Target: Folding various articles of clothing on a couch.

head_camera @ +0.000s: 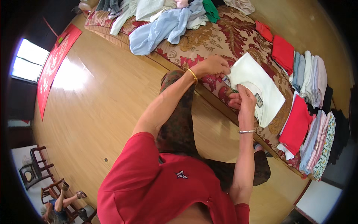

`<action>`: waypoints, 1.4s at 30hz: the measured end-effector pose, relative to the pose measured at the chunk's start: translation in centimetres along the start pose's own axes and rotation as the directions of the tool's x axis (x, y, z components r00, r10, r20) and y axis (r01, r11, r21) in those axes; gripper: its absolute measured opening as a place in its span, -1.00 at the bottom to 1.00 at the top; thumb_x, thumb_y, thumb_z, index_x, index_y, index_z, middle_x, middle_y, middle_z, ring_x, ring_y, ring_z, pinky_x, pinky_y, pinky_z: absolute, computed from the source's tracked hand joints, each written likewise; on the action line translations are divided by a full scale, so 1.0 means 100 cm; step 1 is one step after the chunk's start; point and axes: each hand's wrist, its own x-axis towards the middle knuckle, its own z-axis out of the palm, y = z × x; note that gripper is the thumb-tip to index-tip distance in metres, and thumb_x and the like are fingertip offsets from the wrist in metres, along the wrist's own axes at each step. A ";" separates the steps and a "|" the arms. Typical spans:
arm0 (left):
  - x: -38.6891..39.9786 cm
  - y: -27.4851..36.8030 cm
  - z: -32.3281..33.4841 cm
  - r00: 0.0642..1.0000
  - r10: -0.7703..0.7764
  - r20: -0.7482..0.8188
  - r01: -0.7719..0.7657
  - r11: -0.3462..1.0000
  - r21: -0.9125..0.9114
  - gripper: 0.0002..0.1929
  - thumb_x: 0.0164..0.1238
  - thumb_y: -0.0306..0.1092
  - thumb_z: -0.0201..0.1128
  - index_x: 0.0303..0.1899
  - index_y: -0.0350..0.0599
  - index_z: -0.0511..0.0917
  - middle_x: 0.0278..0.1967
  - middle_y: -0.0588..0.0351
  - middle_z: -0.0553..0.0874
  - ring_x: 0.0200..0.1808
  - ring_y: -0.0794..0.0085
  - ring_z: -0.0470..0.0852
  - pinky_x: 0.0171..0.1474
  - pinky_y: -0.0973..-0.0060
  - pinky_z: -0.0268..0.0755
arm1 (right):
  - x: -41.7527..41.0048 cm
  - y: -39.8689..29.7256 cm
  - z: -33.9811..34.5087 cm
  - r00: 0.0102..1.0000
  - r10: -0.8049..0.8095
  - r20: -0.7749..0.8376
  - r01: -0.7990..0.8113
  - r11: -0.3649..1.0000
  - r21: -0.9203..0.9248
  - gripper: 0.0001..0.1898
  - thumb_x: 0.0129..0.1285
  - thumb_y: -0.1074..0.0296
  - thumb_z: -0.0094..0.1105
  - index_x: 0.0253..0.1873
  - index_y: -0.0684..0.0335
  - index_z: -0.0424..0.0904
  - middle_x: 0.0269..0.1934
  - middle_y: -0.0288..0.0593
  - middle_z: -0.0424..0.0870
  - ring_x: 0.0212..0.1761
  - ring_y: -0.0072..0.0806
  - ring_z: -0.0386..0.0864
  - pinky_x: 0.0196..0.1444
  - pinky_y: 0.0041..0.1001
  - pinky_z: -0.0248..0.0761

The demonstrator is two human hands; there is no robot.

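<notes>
A white garment [263,81], partly folded into a flat panel, lies on a bed-like cushion with a red and gold floral cover [195,46]. My left hand [214,65], with a gold bracelet at the wrist, pinches its near left edge. On the edge closer to me, my right hand [244,98], wearing a silver bangle, grips the cloth between thumb and fingers. A small patch [259,100] shows on the garment just beside the right hand. Between the hands, a bit of printed cloth peeks out; what it belongs to is unclear.
Loose clothes, among them a light blue shirt [159,30] and a green piece [210,11], are heaped at the far left. Folded stacks with red garments [296,124] line the right side. A person [57,205] sits on a chair at lower left.
</notes>
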 end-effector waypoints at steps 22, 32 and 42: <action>0.001 -0.004 -0.001 0.999 0.054 -0.002 -0.051 0.949 0.311 -0.84 0.02 -0.37 0.19 -0.42 -0.23 0.65 -0.60 0.14 0.65 -0.56 0.54 0.58 -0.47 0.52 0.38 | 0.012 0.007 0.014 0.954 -0.267 -0.137 0.277 0.959 0.061 -0.84 0.20 0.45 0.19 -0.22 0.44 0.56 -0.54 -0.25 0.52 -0.64 -0.57 0.48 -0.65 -0.63 0.29; 0.002 0.005 0.007 0.992 -0.129 -0.006 0.129 0.992 0.002 -0.65 0.31 -0.09 0.21 -0.39 -0.23 0.67 -0.60 0.18 0.62 -0.60 0.61 0.51 -0.58 0.65 0.25 | 0.017 0.009 0.008 0.989 -0.144 0.022 0.133 0.951 0.278 -0.73 0.24 0.45 0.14 -0.03 0.48 0.42 -0.36 -0.15 0.56 -0.58 -0.47 0.61 -0.66 -0.68 0.37; 0.007 -0.002 0.009 0.993 -0.098 0.060 0.091 0.990 0.108 -0.67 0.19 -0.15 0.22 -0.49 -0.30 0.64 -0.63 0.11 0.63 -0.63 0.52 0.54 -0.56 0.57 0.35 | 0.016 0.007 0.011 0.983 -0.118 0.143 0.071 0.953 0.294 -0.86 0.27 0.49 0.02 -0.12 0.22 0.31 -0.34 -0.23 0.51 -0.49 -0.41 0.66 -0.53 -0.59 0.52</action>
